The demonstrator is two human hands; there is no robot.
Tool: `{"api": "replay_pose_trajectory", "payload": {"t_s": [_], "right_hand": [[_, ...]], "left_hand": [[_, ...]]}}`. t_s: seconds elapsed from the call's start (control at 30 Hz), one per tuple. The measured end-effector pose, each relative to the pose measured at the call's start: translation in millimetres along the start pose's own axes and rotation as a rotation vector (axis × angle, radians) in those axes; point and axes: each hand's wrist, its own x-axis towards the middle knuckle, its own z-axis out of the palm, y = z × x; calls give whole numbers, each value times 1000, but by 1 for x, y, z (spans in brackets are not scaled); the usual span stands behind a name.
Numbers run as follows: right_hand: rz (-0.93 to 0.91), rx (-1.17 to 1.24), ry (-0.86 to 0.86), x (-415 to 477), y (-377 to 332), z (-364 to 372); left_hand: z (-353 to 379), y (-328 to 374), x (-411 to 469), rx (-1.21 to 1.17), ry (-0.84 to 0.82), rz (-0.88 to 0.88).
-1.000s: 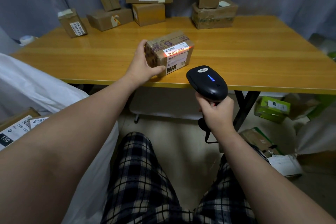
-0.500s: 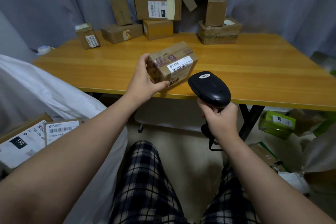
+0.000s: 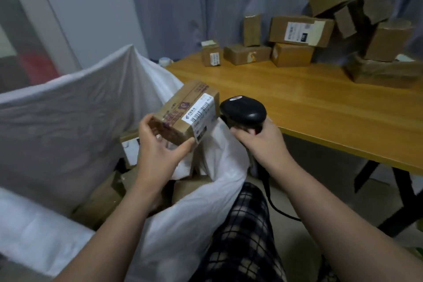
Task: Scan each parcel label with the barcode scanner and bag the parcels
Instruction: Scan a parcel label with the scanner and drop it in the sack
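My left hand [image 3: 158, 144] grips a brown cardboard parcel [image 3: 183, 112] with a white barcode label, held in the air over the open mouth of a big white bag [image 3: 68, 107]. Inside the bag lie other brown parcels [image 3: 103, 197], partly hidden by my arm. My right hand [image 3: 263, 142] holds the black barcode scanner [image 3: 243, 113] by its handle, just right of the parcel and at the table's near edge. The scanner's cable hangs down past my knee.
The wooden table [image 3: 309, 103] stretches to the right. Several cardboard parcels [image 3: 297, 36] are stacked along its far edge against a grey curtain. My checked trousers [image 3: 242, 236] fill the bottom centre. The black table legs [image 3: 398, 192] stand at the right.
My left hand has lifted the parcel off the table and carried it left over the bag. The red scan light is gone. My view has swung left.
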Motion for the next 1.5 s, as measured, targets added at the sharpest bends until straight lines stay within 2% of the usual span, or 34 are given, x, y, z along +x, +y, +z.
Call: {"api": "replay_pose_trajectory", "payload": {"t_s": [0.13, 0.23, 0.3, 0.37, 0.43, 0.53, 0.73, 0.87, 1.03, 1.17, 1.3, 1.37, 1.5], "right_hand": [[252, -126, -167, 16, 25, 34], [393, -156, -212, 16, 24, 57], [376, -84, -207, 18, 3, 75], [337, 88, -178, 20, -23, 89], [361, 237, -67, 26, -34, 91], [351, 119, 35, 31, -21, 75], [198, 1, -14, 26, -24, 65], [200, -12, -6, 29, -22, 53], [155, -2, 38, 25, -15, 51], [126, 28, 83, 26, -10, 48], [143, -9, 75, 29, 1, 47], [136, -38, 56, 29, 6, 45], [133, -44, 61, 27, 18, 34]], "left_hand": [[-45, -34, 11, 233, 68, -76], [-63, -47, 15, 500, 50, -95], [-75, -52, 17, 763, 67, -105], [-88, -55, 20, 900, 113, -145], [-98, -55, 27, 909, 168, -169], [-99, -46, 34, 829, 179, -151], [-69, -21, 40, 642, 73, -29], [-47, -10, 37, 550, -40, 66], [-29, -25, 40, 784, -243, 39], [-36, -44, 47, 915, -292, -70], [-30, -39, 53, 1084, -373, -83], [-23, -30, 55, 1078, -381, -69], [-6, -7, 58, 1009, -293, 64]]}}
